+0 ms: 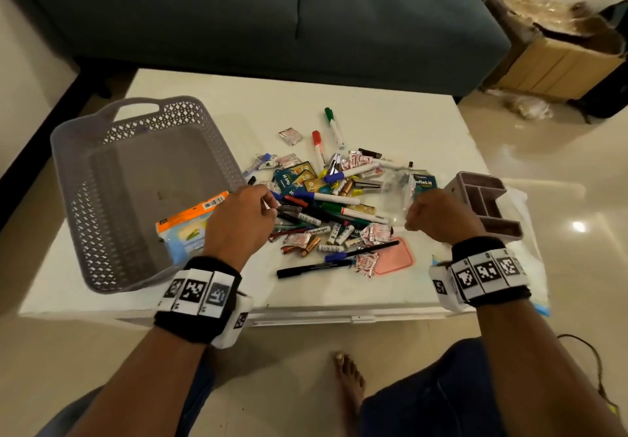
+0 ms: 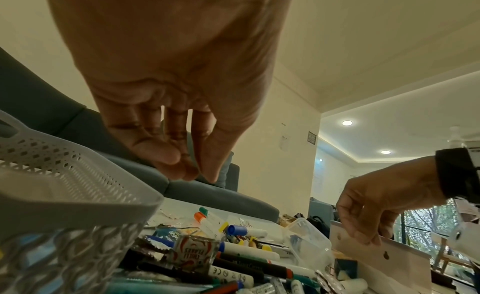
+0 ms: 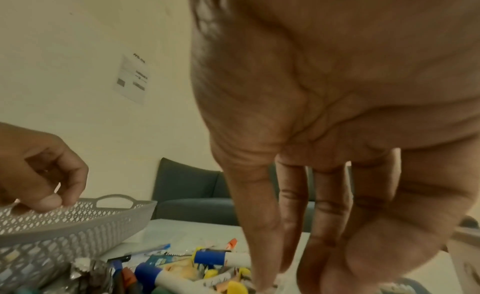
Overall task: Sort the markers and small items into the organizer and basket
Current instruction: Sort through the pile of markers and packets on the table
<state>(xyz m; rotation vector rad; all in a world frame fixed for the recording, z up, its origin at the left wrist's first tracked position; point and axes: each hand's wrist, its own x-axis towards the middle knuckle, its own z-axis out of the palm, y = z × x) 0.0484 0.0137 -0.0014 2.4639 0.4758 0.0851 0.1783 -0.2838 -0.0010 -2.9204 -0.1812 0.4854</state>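
Note:
A pile of markers (image 1: 326, 209), batteries and foil sachets lies mid-table. The grey perforated basket (image 1: 136, 178) stands to its left with an orange and blue packet (image 1: 188, 224) inside. The mauve organizer (image 1: 486, 203) stands to the right, its compartments bare. My left hand (image 1: 270, 207) hovers over the pile's left edge, and the left wrist view shows the fingers (image 2: 166, 154) loosely curled with nothing in them. My right hand (image 1: 413, 219) hangs between pile and organizer, its fingers (image 3: 293, 216) pointing straight down and holding nothing.
A clear plastic tub (image 1: 397, 192) lies in the pile beside my right hand, and a pink lid (image 1: 394, 259) sits at the front. A green marker (image 1: 333, 127) and a red marker (image 1: 318, 146) lie apart at the back. Behind the table stands a dark sofa (image 1: 272, 11).

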